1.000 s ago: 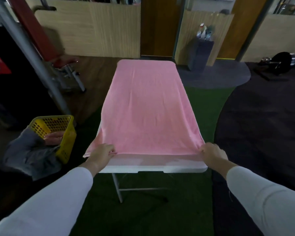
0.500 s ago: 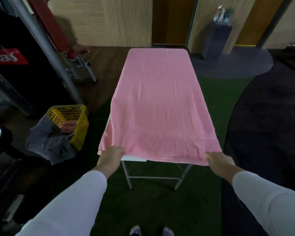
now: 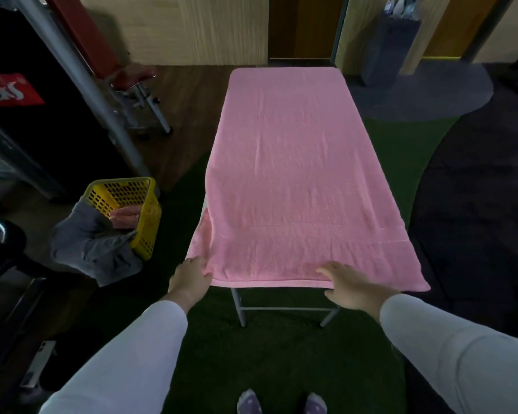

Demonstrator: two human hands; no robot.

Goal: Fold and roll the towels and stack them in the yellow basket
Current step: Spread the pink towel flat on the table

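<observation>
Reaching over the near edge of the worktop [image 3: 239, 306] with both grips. Left grip [image 3: 192, 277] set at the near-left corner of the pink towel [image 3: 296, 174], fingertips tucked against the cloth; cannot tell whether pinching or merely touching. Right grip [image 3: 346, 283] spread flat with straight fingers, on or just over the near hem, well inboard of the near-right corner, holding nothing.

Changed from a second back: then pinching both near corners, with a strip of bare worktop showing along the near edge; now dragged nearer and draped past that edge, with the near-right corner released and hanging free. Judged as spreading done and smoothing or a first fold about to begin; no fold or roll made yet, so early in the task.

Further out, lying flat lengthwise as far as the far edge, lightly wrinkled, drooping over the left edge.

Off the worktop, out past the near-left corner and well apart from either grip: yellow basket [image 3: 123, 194], held by another person's hand [image 3: 125, 216] in a grey sleeve, no towel seen inside.
</observation>
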